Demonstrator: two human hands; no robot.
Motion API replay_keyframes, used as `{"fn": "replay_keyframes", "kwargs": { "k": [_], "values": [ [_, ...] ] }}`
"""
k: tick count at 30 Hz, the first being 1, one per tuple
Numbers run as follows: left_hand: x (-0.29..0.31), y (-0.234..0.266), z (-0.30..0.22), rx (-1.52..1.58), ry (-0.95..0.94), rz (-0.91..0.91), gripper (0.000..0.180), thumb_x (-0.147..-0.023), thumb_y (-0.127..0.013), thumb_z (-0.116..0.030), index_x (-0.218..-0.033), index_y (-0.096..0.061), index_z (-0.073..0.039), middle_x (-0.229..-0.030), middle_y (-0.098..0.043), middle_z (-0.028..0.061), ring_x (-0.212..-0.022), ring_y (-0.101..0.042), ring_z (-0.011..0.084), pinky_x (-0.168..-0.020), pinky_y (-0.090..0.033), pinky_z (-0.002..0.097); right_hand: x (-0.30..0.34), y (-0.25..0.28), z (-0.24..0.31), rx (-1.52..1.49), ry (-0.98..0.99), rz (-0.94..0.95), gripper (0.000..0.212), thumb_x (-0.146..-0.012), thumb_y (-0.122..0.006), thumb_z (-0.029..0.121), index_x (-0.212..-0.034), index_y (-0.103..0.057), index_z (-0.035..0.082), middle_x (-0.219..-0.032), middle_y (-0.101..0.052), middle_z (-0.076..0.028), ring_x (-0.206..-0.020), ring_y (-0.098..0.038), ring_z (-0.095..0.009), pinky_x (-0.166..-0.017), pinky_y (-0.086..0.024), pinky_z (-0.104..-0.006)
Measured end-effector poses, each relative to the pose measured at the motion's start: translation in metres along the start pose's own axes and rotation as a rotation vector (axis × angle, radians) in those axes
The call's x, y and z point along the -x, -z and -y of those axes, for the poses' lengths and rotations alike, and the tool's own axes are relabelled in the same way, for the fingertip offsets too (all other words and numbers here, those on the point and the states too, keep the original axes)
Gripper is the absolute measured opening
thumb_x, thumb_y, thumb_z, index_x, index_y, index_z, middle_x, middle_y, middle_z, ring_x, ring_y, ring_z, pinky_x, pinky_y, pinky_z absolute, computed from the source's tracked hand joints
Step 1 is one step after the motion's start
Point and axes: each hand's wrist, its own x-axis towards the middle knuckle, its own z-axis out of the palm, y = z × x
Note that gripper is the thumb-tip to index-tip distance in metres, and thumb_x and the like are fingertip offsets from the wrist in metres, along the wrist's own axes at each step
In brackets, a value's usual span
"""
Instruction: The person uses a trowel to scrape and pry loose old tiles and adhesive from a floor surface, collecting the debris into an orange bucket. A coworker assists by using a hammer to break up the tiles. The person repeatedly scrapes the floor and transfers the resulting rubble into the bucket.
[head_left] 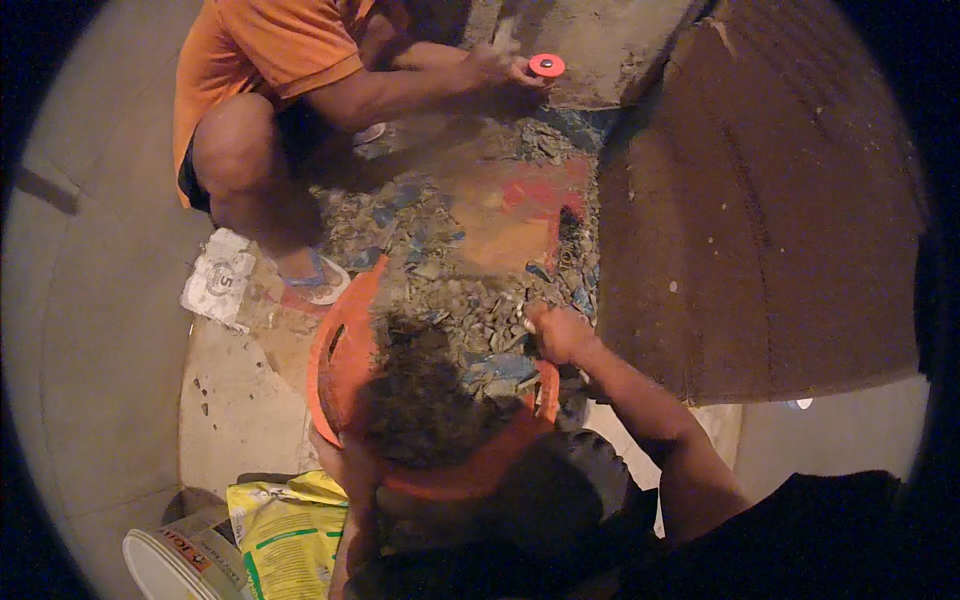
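Observation:
An orange tub lies tipped in front of me, its mouth toward the floor beyond. Dark rubble and broken chips fill much of it. My left hand grips its left rim near my body, most fingers hidden. Beyond the right side of the rim, my right hand reaches into the loose debris. Its fingers are curled by a pale bit at the fingertips, which I cannot make out.
Across from me a co-worker in an orange shirt squats, holding a tool with a red-orange disc. A brown sheet stands at right. A yellow bag and white bucket are at lower left; a pale block lies beside the co-worker's foot.

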Motion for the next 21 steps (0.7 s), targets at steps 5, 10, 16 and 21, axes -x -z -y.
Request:
{"fn": "replay_keyframes", "kwargs": {
  "k": [5,10,16,21],
  "values": [
    [-0.004,-0.001,-0.016,0.020,0.093,-0.019,0.063,-0.087,-0.063,-0.027,-0.136,-0.045,0.008,-0.127,-0.058,0.0230,-0.119,-0.056,0.0325,-0.102,-0.043,0.0411,0.046,0.033,0.049,0.027,0.012,0.077,0.040,-0.088,-0.057,0.011,-0.127,-0.054,0.016,-0.083,-0.068,-0.021,-0.078,-0.071,-0.045,-0.070,-0.057,-0.0573],
    [-0.002,0.014,-0.003,-0.033,0.027,0.017,0.063,-0.086,-0.063,-0.026,-0.137,-0.045,0.007,-0.127,-0.058,0.0237,-0.119,-0.056,0.0328,-0.103,-0.043,0.0415,0.086,0.024,0.046,-0.033,0.009,-0.109,0.035,-0.086,-0.065,0.021,-0.117,-0.050,0.018,-0.080,-0.068,-0.023,-0.074,-0.069,-0.044,-0.062,-0.053,-0.0563],
    [0.004,0.005,-0.011,0.051,0.031,0.081,0.063,-0.087,-0.061,-0.026,-0.138,-0.044,0.007,-0.129,-0.058,0.0229,-0.121,-0.054,0.0322,-0.105,-0.041,0.0416,0.065,-0.033,-0.038,-0.376,-0.621,-0.526,0.041,-0.087,-0.069,0.022,-0.115,-0.048,0.000,-0.087,-0.069,-0.027,-0.088,-0.069,-0.046,-0.078,-0.053,-0.0554],
    [0.000,0.018,0.016,-0.024,-0.044,0.031,0.062,-0.089,-0.065,-0.029,-0.137,-0.044,0.005,-0.126,-0.058,0.0203,-0.117,-0.055,0.0308,-0.103,-0.042,0.0413,0.041,-0.058,-0.057,-0.378,-0.819,-0.281,0.052,-0.084,-0.070,0.021,-0.117,-0.043,-0.008,-0.102,-0.069,-0.031,-0.102,-0.067,-0.046,-0.088,-0.053,-0.0530]
  ]
}}
